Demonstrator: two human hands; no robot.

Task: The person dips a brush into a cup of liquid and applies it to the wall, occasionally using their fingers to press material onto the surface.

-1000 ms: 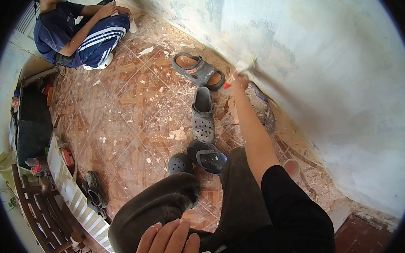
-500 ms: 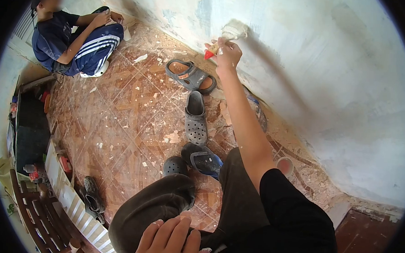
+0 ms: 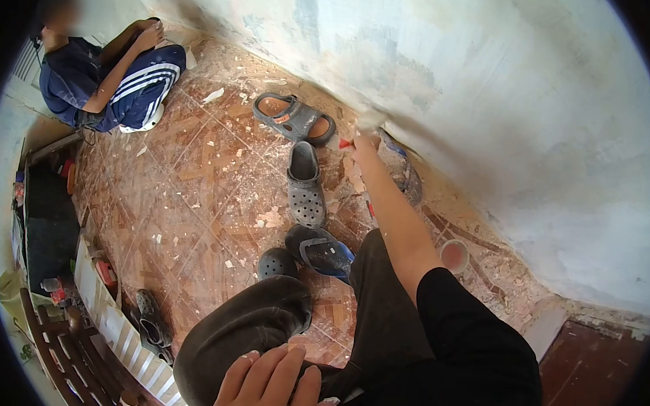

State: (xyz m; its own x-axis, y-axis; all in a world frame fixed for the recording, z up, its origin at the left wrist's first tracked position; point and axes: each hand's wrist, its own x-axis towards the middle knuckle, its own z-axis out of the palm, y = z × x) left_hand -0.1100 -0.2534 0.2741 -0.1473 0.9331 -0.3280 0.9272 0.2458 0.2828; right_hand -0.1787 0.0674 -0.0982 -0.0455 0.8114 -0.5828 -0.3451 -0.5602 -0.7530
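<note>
Right hand [image 3: 366, 145] gripping brush [image 3: 371, 121], far, low beside wall [image 3: 491, 109]. Left hand [image 3: 271, 385] near, by trouser leg [image 3: 241, 331]; palm hidden, cannot tell grip.

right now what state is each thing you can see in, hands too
right hand: closed around the brush
brush: held low by the wall, contact unclear
left hand: palm down, grip hidden
wall: patchy, unevenly coloured
floor: littered with pale flakes
gray clog: sole down, no foot in it
open-toed sandal: sole down, no foot in it
cup: open side up, contents unclear
</note>
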